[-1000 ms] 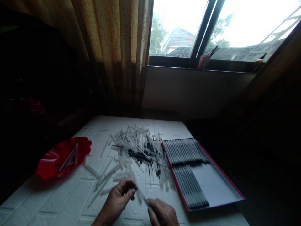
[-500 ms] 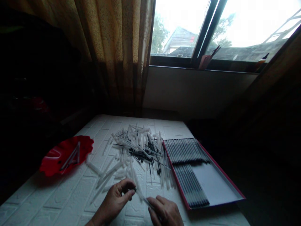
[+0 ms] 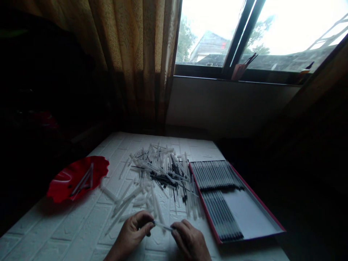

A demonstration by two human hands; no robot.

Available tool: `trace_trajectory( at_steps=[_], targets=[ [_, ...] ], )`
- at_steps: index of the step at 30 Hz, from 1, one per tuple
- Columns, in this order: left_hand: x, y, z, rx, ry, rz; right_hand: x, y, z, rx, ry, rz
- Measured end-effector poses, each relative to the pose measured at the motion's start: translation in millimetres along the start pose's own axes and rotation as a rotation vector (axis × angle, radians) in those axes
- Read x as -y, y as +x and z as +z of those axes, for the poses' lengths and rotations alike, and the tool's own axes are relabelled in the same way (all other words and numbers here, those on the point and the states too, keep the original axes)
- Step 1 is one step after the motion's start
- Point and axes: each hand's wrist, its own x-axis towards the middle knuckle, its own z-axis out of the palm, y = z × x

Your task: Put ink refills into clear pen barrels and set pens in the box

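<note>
Pen between both hands, low over the tabletop (image 3: pixel 73 224).
Left hand (image 3: pixel 133 230): grip clamped, thumb and fingers on the dark near-left end of a clear slim pen (image 3: pixel 162 226). Right hand (image 3: pixel 190 239): grip clamped on the other end; fingers hide the tip. Pen spans the gap, roughly level. Just beyond: loose clear tubes (image 3: pixel 126 199), then a jumbled heap of clear and black parts (image 3: pixel 163 177). Right: red-edged box (image 3: pixel 248 214), two rows of black-ended pens (image 3: pixel 217 174), lower row partial. Left, well apart: red wavy-rimmed dish (image 3: pixel 61 181), few tubes inside.
</note>
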Motion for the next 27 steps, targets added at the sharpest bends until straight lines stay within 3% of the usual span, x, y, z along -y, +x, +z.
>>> trace_trajectory(
  at_steps=[7,17,27],
  targets=[
    [12,-1,-7.1,-0.025,0.030,-0.034,-4,6,0,0.120,0.061,0.025],
    [23,1,-7.6,-0.027,0.027,-0.030,-9,8,1,0.099,-0.028,-0.015],
    [21,-1,-6.5,-0.050,0.043,-0.060,-7,5,4,0.232,0.055,0.121]
  ],
)
